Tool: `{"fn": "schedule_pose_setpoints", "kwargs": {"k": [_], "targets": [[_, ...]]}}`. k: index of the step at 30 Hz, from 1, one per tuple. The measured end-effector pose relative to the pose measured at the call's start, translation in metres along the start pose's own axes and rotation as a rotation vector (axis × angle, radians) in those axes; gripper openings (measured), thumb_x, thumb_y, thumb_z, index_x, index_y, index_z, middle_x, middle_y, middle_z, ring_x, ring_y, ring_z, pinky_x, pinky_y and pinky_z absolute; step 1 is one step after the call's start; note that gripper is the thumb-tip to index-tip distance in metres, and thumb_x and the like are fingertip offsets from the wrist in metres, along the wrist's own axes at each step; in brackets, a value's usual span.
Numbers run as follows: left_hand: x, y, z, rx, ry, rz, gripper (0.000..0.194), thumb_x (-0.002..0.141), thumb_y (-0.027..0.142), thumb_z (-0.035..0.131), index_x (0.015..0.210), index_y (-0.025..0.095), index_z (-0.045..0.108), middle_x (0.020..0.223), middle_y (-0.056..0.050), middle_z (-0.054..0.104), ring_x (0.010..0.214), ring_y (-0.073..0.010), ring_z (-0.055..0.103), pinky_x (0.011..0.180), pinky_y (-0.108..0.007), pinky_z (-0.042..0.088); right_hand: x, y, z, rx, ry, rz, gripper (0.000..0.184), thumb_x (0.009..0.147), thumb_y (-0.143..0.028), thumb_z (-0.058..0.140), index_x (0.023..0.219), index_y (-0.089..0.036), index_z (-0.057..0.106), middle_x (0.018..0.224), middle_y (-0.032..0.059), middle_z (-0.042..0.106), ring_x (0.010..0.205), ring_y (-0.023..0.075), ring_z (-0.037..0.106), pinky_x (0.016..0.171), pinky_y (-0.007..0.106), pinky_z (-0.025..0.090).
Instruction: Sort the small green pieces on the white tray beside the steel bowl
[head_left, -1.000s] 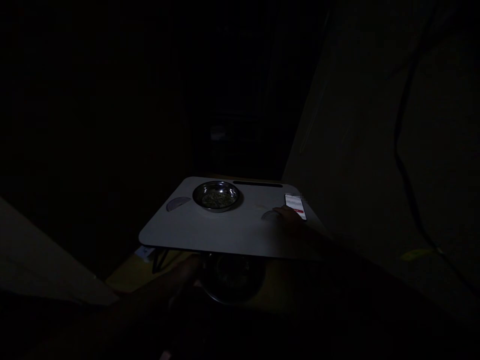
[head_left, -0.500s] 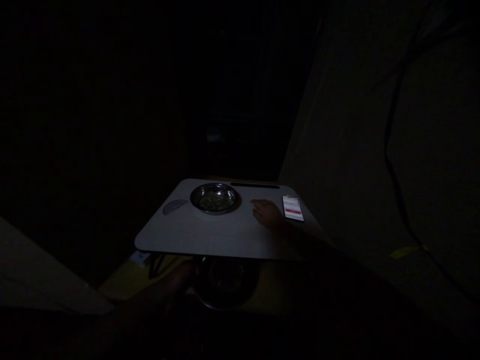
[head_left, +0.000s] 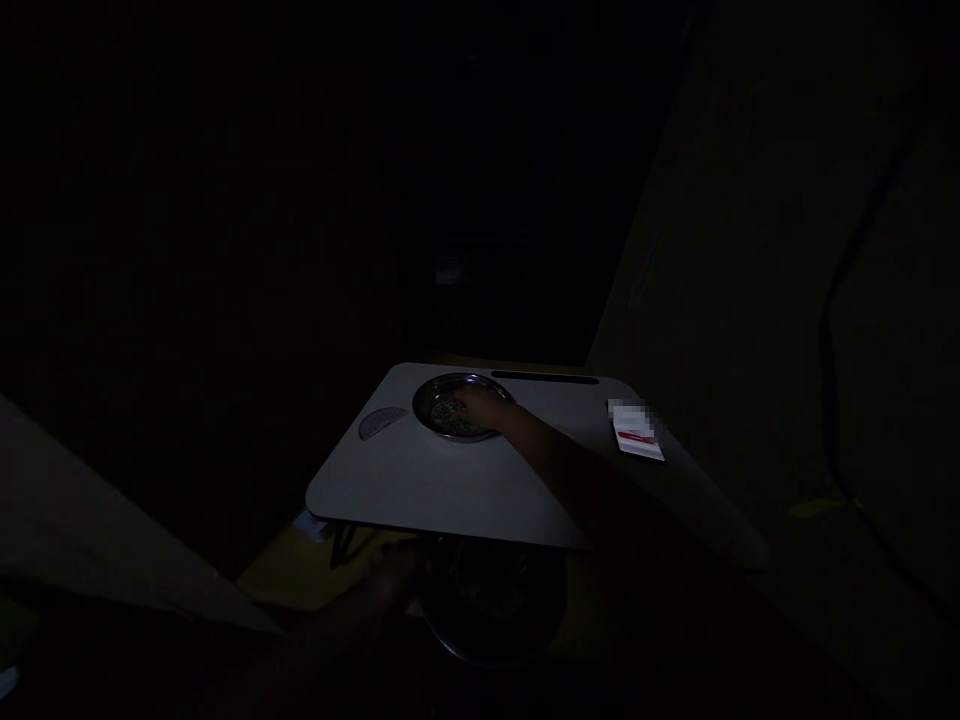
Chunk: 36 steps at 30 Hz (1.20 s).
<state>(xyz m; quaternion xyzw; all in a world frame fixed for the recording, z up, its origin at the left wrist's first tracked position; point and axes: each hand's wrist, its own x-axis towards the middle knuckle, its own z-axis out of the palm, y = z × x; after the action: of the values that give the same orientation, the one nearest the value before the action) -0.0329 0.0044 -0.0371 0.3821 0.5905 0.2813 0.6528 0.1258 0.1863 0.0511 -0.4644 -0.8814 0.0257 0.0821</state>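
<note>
A shiny metal bowl (head_left: 429, 425) with small pale-green pieces (head_left: 448, 411) in it stands on a small white table (head_left: 435, 490). Into this bowl reaches my right hand (head_left: 480, 406), its fingertips down at the pieces; darkness and the pieces hide how the fingers are set. Below the table's near edge sits a second, larger dark bowl (head_left: 491, 635), with bits of something faint inside. My left hand (head_left: 401, 568) is closed on the left rim of that lower bowl, dimly lit.
A phone (head_left: 637, 438) with a lit screen lies at the table's right side. At the left lies a protractor (head_left: 382, 422). A dark slot (head_left: 544, 377) runs along the far edge. On the right, a cable (head_left: 827, 350) hangs along the wall. The surroundings are very dark.
My right hand has moved left from over the bare tabletop into the metal bowl. My left hand stays at the lower bowl. The whole view has shifted a little.
</note>
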Motion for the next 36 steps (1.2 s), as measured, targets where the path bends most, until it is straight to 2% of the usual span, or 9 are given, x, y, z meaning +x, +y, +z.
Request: {"fn": "schedule_pose_setpoints", "kwargs": {"k": [6,11,16,22,27,30,34,36], "targets": [[0.007,-0.008,-0.002,0.041,0.103,-0.070,0.005,0.054,0.014,0.045,0.051,0.017,0.048,0.043,0.002,0.044,0.039,-0.0117,0.042,0.040,-0.023,0.031,0.015,-0.001,0.022,0.071,-0.018,-0.008,0.037,0.077,-0.035,0.041,0.105,-0.013,0.051,0.111,0.0116,0.050,0.095,0.0191,0.048,0.077,0.027,0.035],[0.017,-0.014,-0.004,-0.031,0.149,-0.068,0.006,0.053,0.012,0.042,0.050,0.017,0.045,0.044,0.001,0.044,0.042,-0.0117,0.043,0.042,-0.023,0.031,0.016,-0.012,0.027,0.062,-0.031,0.007,0.035,0.078,-0.037,0.038,0.096,-0.013,0.056,0.103,0.0108,0.054,0.088,0.0190,0.051,0.072,0.026,0.037],[0.011,-0.008,-0.004,-0.022,0.105,-0.080,0.007,0.051,0.010,0.044,0.048,0.017,0.044,0.041,0.003,0.040,0.039,-0.0103,0.039,0.041,-0.023,0.030,0.022,-0.010,0.031,0.080,-0.051,0.082,0.035,0.077,-0.038,0.040,0.093,-0.013,0.058,0.097,0.0100,0.058,0.083,0.0185,0.053,0.069,0.025,0.037],[-0.001,0.001,-0.003,-0.005,0.060,-0.047,0.005,0.052,0.013,0.046,0.051,0.017,0.048,0.045,0.002,0.042,0.040,-0.0109,0.040,0.041,-0.024,0.033,0.026,0.001,0.036,0.100,-0.007,0.123,0.038,0.076,-0.041,0.039,0.096,-0.014,0.056,0.095,0.0097,0.059,0.081,0.0188,0.054,0.066,0.026,0.037],[0.003,-0.003,-0.002,0.001,0.069,-0.076,0.007,0.052,0.011,0.045,0.052,0.017,0.049,0.045,0.001,0.044,0.041,-0.0122,0.043,0.043,-0.024,0.032,0.024,0.004,0.026,0.066,-0.028,0.158,0.038,0.078,-0.040,0.036,0.087,-0.013,0.060,0.088,0.0103,0.061,0.077,0.0178,0.055,0.065,0.024,0.036],[0.006,-0.005,-0.002,0.007,0.065,-0.074,0.006,0.053,0.012,0.046,0.052,0.017,0.049,0.044,0.001,0.045,0.041,-0.0125,0.043,0.043,-0.024,0.031,0.019,0.003,0.013,0.030,0.004,0.175,0.041,0.078,-0.042,0.034,0.087,-0.013,0.061,0.088,0.0108,0.061,0.078,0.0175,0.054,0.066,0.024,0.035],[0.011,-0.010,-0.004,0.009,-0.009,-0.038,0.007,0.054,0.014,0.047,0.052,0.018,0.052,0.048,-0.001,0.050,0.043,-0.0142,0.045,0.043,-0.025,0.032,0.007,0.008,-0.007,-0.042,0.075,0.169,0.044,0.079,-0.045,0.031,0.086,-0.014,0.061,0.090,0.0113,0.061,0.080,0.0175,0.054,0.065,0.023,0.035],[0.015,-0.013,-0.004,0.021,0.015,-0.030,0.009,0.052,0.011,0.046,0.048,0.018,0.050,0.047,-0.002,0.050,0.045,-0.0152,0.047,0.043,-0.025,0.032,-0.002,0.014,-0.016,-0.045,0.081,0.178,0.042,0.080,-0.043,0.031,0.087,-0.013,0.061,0.089,0.0109,0.061,0.079,0.0163,0.054,0.064,0.021,0.035]]}}
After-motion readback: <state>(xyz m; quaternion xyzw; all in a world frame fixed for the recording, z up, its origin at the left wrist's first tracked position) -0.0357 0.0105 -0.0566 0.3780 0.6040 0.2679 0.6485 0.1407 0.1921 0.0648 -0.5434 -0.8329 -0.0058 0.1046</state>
